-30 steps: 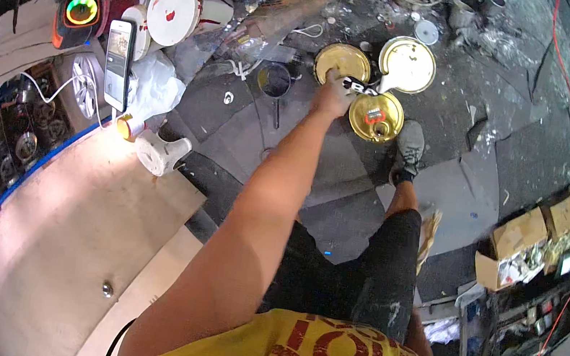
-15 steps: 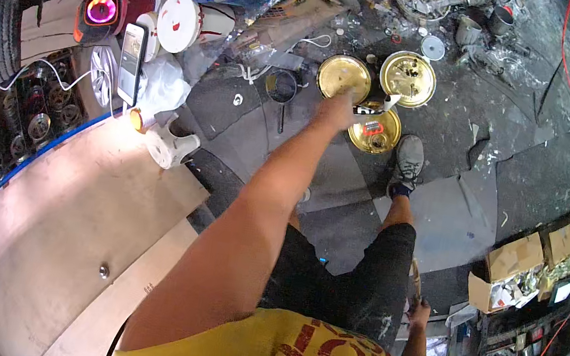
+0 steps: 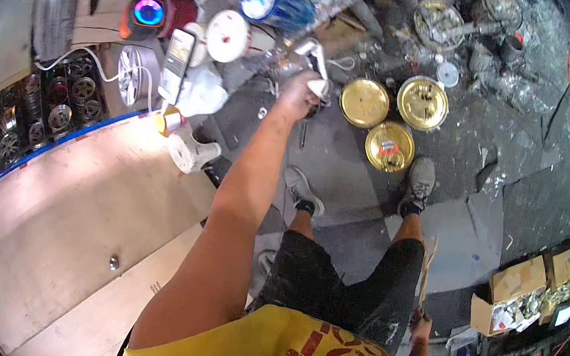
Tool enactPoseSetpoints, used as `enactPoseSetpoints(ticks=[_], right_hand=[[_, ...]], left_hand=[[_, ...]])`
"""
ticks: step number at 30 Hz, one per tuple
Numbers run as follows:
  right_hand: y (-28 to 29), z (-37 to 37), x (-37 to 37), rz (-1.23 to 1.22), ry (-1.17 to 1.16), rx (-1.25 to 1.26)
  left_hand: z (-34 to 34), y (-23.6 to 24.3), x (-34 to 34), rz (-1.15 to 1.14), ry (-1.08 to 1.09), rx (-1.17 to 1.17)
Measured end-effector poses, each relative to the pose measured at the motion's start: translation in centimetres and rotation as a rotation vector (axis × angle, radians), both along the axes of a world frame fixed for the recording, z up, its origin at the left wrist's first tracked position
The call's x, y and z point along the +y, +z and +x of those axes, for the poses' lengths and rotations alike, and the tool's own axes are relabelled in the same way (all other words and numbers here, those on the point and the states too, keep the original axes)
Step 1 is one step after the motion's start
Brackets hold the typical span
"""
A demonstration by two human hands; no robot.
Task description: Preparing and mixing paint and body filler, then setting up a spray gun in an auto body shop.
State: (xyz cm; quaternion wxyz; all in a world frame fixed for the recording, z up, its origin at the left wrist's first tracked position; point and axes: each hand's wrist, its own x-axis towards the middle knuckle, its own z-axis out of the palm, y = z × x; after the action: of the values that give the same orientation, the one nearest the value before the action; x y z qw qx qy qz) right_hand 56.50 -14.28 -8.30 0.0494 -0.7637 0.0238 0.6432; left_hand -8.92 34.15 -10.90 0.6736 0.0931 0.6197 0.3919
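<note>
1. Nearest you, beside your right thigh, your right grip (image 3: 420,324) looks curled round the lower end of a slim tan stick (image 3: 424,281). It looks like wood, so probably light and stiff; its lower end is a sound place to hold it.
2. Farther out, at the end of your reaching arm, your left grip (image 3: 299,96) seems to have its fingers closed on a small white piece (image 3: 319,88); blur hides the exact finger placement. The piece is at the far right of that hand, above the floor (image 3: 335,159). You can judge it light, perhaps slick if wet; hold it by a dry edge.
3. Below that hand, a dark handle (image 3: 303,135) shows; you cannot see what it joins.
4. Just beyond your right shoe (image 3: 421,179) sits a gold tin (image 3: 386,143), with two more, a left gold tin (image 3: 365,103) and a right gold tin (image 3: 423,103), behind it. They look stiff, likely heavy if full; their sides suit a hold better than their lids.
</note>
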Motion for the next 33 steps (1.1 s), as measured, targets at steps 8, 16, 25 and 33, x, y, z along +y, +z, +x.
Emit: enactPoseSetpoints(ticks=[8, 16, 25, 33], right_hand=[[-3.6, -0.9, 0.6, 0.113, 0.406, -0.087], [-5.0, 0.5, 0.2, 0.139, 0.543, 0.02], [-3.1, -1.1, 7.0, 0.12, 0.616, -0.011], [-4.0, 5.3, 6.3, 0.095, 0.531, -0.005]], left_hand=[[2.7, 0.6, 4.1, 0.272, -0.698, 1.049], [2.6, -5.0, 9.7, 0.187, 0.379, -0.281], [3.3, -7.1, 10.2, 0.018, 0.552, -0.369], [4.0, -10.8, 11.6, 0.049, 0.456, 0.522]])
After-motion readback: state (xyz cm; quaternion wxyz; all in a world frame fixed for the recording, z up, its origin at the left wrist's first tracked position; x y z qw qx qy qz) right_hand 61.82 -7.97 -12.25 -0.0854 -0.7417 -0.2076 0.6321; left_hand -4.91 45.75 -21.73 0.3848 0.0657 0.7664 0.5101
